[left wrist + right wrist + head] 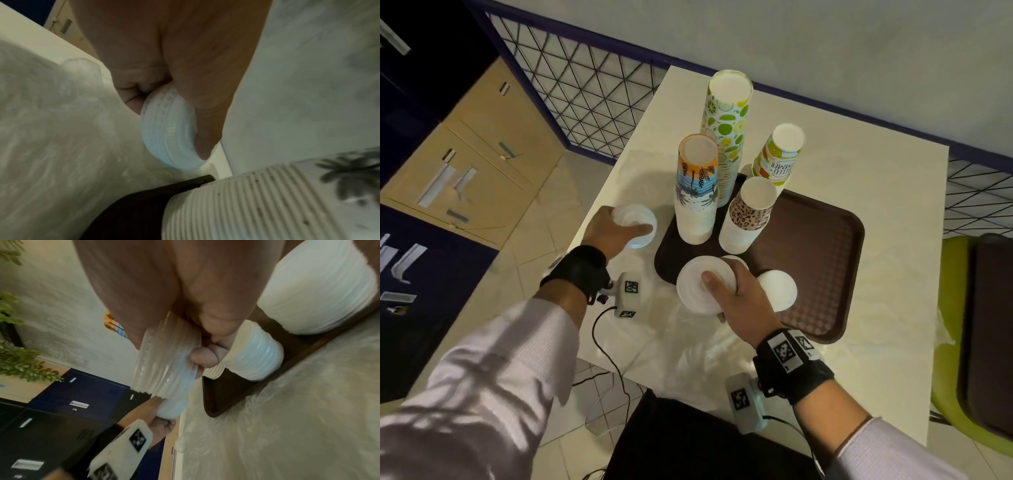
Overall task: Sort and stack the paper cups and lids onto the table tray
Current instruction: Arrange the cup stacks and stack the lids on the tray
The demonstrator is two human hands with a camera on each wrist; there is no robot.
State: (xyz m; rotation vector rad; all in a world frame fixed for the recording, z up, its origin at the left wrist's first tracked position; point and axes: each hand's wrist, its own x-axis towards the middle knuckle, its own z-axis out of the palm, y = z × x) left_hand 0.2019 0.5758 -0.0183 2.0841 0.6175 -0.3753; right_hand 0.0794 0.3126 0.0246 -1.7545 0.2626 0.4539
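A brown tray (pixel 825 240) lies on the white table (pixel 876 178). Upside-down cup stacks stand on its far-left part: lime-print (pixel 726 137), palm-print (pixel 697 192), leopard-print (pixel 748 216) and a "Hello Summer" one (pixel 779 154) at the back edge. My left hand (pixel 616 231) grips a small stack of clear lids (pixel 638 236) (pixel 170 129) on the table just left of the tray. My right hand (pixel 722 294) holds a wider stack of lids (pixel 697 284) (pixel 164 356) over the tray's front-left corner. Two more lid stacks (pixel 779 287) (pixel 255 356) sit on the tray beside it.
Crinkled clear plastic wrap (pixel 688 342) covers the table's near part. A green chair (pixel 948 342) carrying another brown tray (pixel 993 325) stands at the right. Lockers (pixel 431 274) and a wire-mesh partition (pixel 585 85) lie left and behind. The tray's right half is bare.
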